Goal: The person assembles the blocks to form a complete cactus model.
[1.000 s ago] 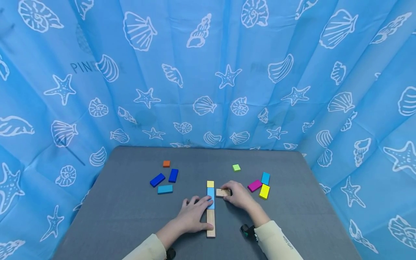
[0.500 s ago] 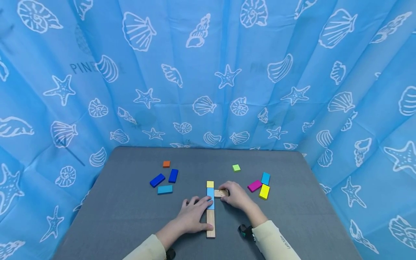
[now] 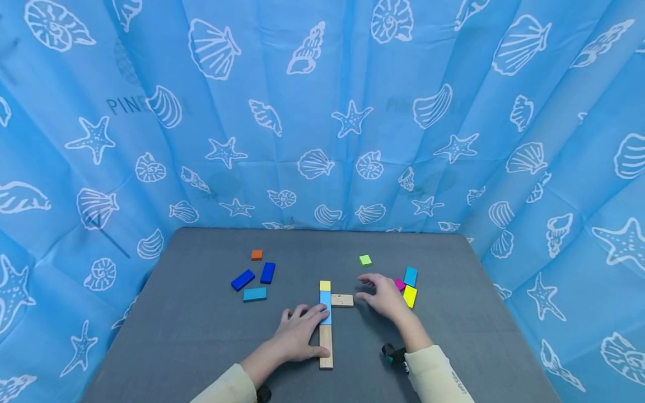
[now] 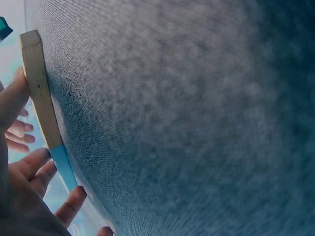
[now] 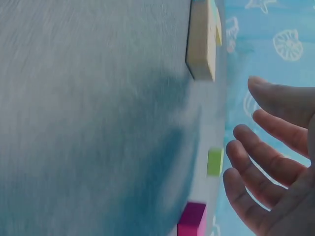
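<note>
A column of flat blocks runs away from me on the table: a long plain wooden block (image 3: 326,338) nearest, then a light blue block (image 3: 325,299), then a small yellow block (image 3: 325,285). My left hand (image 3: 300,337) rests on it, thumb on the wooden block and fingertips on the blue one. In the left wrist view these fingers are spread, not curled round anything. A short wooden block (image 3: 342,300) lies crosswise, its left end against the blue block's right side. Just right of it is my right hand (image 3: 385,296), fingers apart and holding nothing.
Behind my right hand lie magenta (image 3: 400,284), cyan (image 3: 410,276) and bright yellow (image 3: 410,296) blocks. A small green block (image 3: 365,260) sits farther back. On the left are two dark blue blocks (image 3: 243,280), a teal one (image 3: 255,294) and an orange one (image 3: 257,254).
My right hand slid the short wooden block left against the blue block, then let go and moved right, partly covering the magenta block. My left hand has stayed in place.
</note>
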The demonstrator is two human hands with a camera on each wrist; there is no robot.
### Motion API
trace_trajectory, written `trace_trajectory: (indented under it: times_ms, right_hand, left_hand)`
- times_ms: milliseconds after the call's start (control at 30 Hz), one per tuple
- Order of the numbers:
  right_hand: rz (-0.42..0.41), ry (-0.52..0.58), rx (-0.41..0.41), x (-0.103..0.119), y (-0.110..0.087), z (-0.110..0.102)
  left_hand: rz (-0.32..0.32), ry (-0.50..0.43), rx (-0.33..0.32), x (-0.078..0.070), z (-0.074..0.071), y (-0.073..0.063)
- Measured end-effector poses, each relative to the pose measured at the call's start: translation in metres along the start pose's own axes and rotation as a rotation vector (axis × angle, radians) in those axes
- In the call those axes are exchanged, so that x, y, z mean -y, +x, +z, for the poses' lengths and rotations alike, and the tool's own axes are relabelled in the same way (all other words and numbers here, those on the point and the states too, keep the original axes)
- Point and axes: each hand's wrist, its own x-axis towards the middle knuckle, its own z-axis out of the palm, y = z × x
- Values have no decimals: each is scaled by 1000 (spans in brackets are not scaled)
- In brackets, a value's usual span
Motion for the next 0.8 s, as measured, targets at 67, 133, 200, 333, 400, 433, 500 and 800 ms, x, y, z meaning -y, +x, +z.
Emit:
trace_trajectory:
  times_ms: [67,133,200,333,400,433,500,800]
  right_hand:
    - [0,-7,-22,-6,-2,-4]
    - [1,-16,-41,-12,-5,-8]
    - [3,-18,-57,-18,-7,-13]
    - [19,-16,-83,-30,-13,-24]
    - [34,-7,-94,-36,-16,-31]
    - [42,-2,-96,-39,-18,-33]
    - [53,-8,-98,-45,-22,-39]
    - [130,-58,-108,-69,-37,-56]
  left_hand:
    - [2,1,-1,-1,-1,-1]
    - [2,-2,-2,-1,-2,-2]
    - [1,-4,-3,-2,-2,-2]
    - [4,-6,-2,-2,-2,-2]
    - [6,-7,0,-2,-2,-2]
    - [6,-8,1,-2,-2,-2]
    - [6,-9,3,-1,-2,-2]
    - [8,3,5,0,-1,-2]
